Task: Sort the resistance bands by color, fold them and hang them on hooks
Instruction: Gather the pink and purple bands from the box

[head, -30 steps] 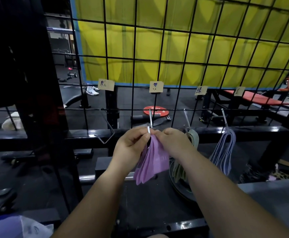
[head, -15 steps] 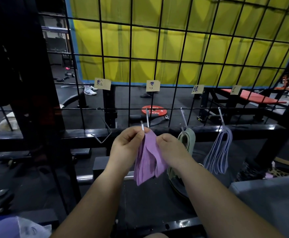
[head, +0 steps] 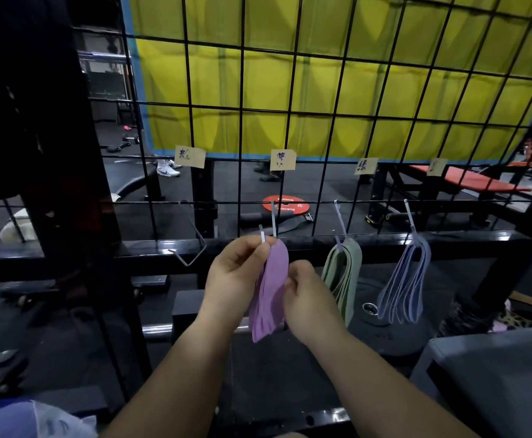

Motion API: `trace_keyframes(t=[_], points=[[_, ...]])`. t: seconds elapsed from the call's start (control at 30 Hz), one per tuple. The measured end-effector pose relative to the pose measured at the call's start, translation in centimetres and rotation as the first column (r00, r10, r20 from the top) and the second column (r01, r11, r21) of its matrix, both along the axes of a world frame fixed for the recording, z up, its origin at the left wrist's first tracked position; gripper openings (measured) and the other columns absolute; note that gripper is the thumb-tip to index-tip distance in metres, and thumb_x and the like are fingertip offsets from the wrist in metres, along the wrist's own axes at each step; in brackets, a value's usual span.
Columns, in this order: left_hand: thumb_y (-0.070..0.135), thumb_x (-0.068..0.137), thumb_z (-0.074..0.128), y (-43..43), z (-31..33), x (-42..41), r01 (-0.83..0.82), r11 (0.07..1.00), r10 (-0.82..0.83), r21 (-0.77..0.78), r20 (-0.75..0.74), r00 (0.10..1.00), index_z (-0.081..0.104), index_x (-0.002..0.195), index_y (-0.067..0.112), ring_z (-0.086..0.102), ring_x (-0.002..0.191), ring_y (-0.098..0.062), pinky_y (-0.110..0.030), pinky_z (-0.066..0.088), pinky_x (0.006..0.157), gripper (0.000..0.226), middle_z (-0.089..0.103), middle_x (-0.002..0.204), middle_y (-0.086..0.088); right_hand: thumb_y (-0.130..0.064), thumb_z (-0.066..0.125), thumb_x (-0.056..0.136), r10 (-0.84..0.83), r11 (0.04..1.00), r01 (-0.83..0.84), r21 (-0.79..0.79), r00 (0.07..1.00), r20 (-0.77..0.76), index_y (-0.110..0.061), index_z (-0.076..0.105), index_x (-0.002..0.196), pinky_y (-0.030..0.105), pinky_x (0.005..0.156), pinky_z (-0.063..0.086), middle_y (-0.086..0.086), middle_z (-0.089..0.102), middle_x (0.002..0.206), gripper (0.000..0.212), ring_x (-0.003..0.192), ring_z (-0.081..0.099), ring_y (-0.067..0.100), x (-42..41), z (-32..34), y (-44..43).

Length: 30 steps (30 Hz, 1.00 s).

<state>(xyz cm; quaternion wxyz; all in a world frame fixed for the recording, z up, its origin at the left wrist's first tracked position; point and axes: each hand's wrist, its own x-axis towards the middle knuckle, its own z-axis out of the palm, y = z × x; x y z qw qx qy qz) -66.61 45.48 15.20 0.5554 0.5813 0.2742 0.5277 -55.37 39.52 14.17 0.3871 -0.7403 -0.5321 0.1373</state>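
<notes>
Risk 1: a layer of the purple bands (head: pixel 272 289) may miss the hook (head: pixel 273 221). The hook's tip stands just above the left hand's fingers and the fold sits at its bend, but the fingers hide whether every layer is over the tip. If the person lets go with a layer off, the stack would likely unfold and drop.

Risk 2: the hook hangs loosely from the grid (head: pixel 242 121). A sideways tug could swing it or lift it off the wire.

Risk 3: the green bands (head: pixel 343 273) hang just beside the right hand, and a wide pull-back could brush them. The blue bands (head: pixel 406 279) are well apart.

Left hand (head: pixel 236 270): raised to the hook tip, fingers curled, pinching the top fold of the purple bands.

Right hand (head: pixel 308 295): lower, at the stack's right edge, with fingers curled on it. It looks like a narrow pinch, but the contact is partly hidden.

The purple bands hang folded between the two hands, under the second label (head: pixel 283 159).
</notes>
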Motion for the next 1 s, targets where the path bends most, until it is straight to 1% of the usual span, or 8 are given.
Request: trace_keyframes(t=[0.1, 0.17, 0.27, 0.4, 0.57, 0.7, 0.87, 1.0], points=[[0.016, 0.095, 0.057, 0.1, -0.2, 0.2, -0.031, 0.999, 0.031, -0.026, 0.004, 1.0, 0.072, 0.098, 0.014, 0.068, 0.087, -0.015, -0.03, 0.053, 0.078, 0.016, 0.074, 0.095, -0.001, -0.027, 0.035, 0.104, 0.013, 0.988, 0.001, 0.154, 0.996, -0.087, -0.028, 0.052, 0.109, 0.024, 0.069, 0.047, -0.011, 0.058, 0.094, 0.018, 0.084, 0.058, 0.006, -0.1, 0.5, 0.5], [0.017, 0.097, 0.055, 0.3, -0.3, 0.4, -0.05, 0.997, 0.05, -0.051, 0.001, 0.999, 0.073, 0.094, 0.014, 0.068, 0.087, -0.02, -0.034, 0.053, 0.079, 0.018, 0.073, 0.094, -0.004, -0.029, 0.034, 0.105, 0.047, 0.988, -0.016, 0.155, 0.978, -0.203, -0.027, 0.054, 0.113, 0.019, 0.07, 0.043, -0.014, 0.058, 0.097, 0.021, 0.089, 0.055, 0.001, -0.1, 0.9, 0.8], [0.015, 0.098, 0.052, 0.7, -0.2, 0.8, -0.067, 0.994, 0.066, -0.091, -0.013, 0.998, 0.072, 0.086, 0.012, 0.066, 0.089, -0.029, -0.041, 0.054, 0.084, 0.024, 0.072, 0.092, -0.011, -0.031, 0.033, 0.105, 0.053, 0.992, -0.014, 0.126, 0.95, -0.309, -0.024, 0.056, 0.115, 0.02, 0.07, 0.041, -0.01, 0.059, 0.098, 0.026, 0.089, 0.054, 0.001, 0.0, 1.2, 1.2], [0.015, 0.098, 0.051, 0.9, 0.2, 1.6, -0.057, 0.992, 0.053, -0.113, -0.038, 0.998, 0.073, 0.076, 0.019, 0.067, 0.092, -0.032, -0.043, 0.056, 0.086, 0.031, 0.072, 0.089, -0.008, -0.03, 0.034, 0.105, 0.043, 0.994, -0.009, 0.108, 0.947, -0.32, -0.023, 0.057, 0.109, 0.023, 0.07, 0.043, -0.004, 0.06, 0.099, 0.024, 0.087, 0.055, 0.007, 0.0, 1.2, 1.5], [0.014, 0.097, 0.054, 0.2, -0.2, 2.0, -0.119, 0.99, 0.117, -0.079, -0.025, 0.993, 0.073, 0.083, 0.018, 0.065, 0.095, -0.037, -0.049, 0.053, 0.09, 0.024, 0.073, 0.088, -0.008, -0.031, 0.037, 0.104, 0.015, 0.995, 0.013, 0.101, 0.96, -0.278, -0.024, 0.054, 0.098, 0.023, 0.066, 0.041, -0.004, 0.058, 0.096, 0.02, 0.084, 0.055, 0.007, 0.4, 0.8, 1.5], [0.016, 0.097, 0.055, -0.2, -0.5, 1.8, -0.129, 0.991, 0.127, -0.037, -0.036, 0.991, 0.074, 0.09, 0.019, 0.069, 0.09, -0.019, -0.04, 0.055, 0.088, 0.02, 0.074, 0.091, 0.002, -0.036, 0.034, 0.104, 0.024, 1.0, -0.02, 0.015, 0.956, -0.294, -0.021, 0.054, 0.106, 0.029, 0.07, 0.042, -0.003, 0.058, 0.092, 0.025, 0.081, 0.053, 0.01, 0.7, 0.3, 1.6], [0.016, 0.092, 0.064, -1.1, -1.0, 1.8, -0.146, 0.989, 0.146, 0.024, -0.018, 0.989, 0.072, 0.095, 0.026, 0.066, 0.079, -0.004, -0.015, 0.052, 0.07, 0.013, 0.072, 0.091, 0.004, -0.037, 0.035, 0.103, 0.039, 0.998, -0.051, -0.028, 0.939, -0.342, -0.026, 0.056, 0.095, 0.038, 0.087, 0.05, 0.0, 0.063, 0.097, 0.025, 0.092, 0.06, 0.017, 0.9, -1.0, 1.9], [0.029, 0.083, 0.074, -1.0, -2.7, 1.9, -0.154, 0.986, 0.161, 0.058, -0.16, 0.974, 0.06, 0.108, 0.035, 0.064, 0.086, -0.001, -0.013, 0.051, 0.073, 0.03, 0.068, 0.1, 0.014, -0.045, 0.039, 0.101, 0.057, 0.998, -0.066, -0.006, 0.899, -0.434, -0.03, 0.06, 0.099, 0.041, 0.091, 0.052, -0.003, 0.067, 0.104, 0.026, 0.099, 0.064, 0.017, 1.3, -1.9, 1.8]])
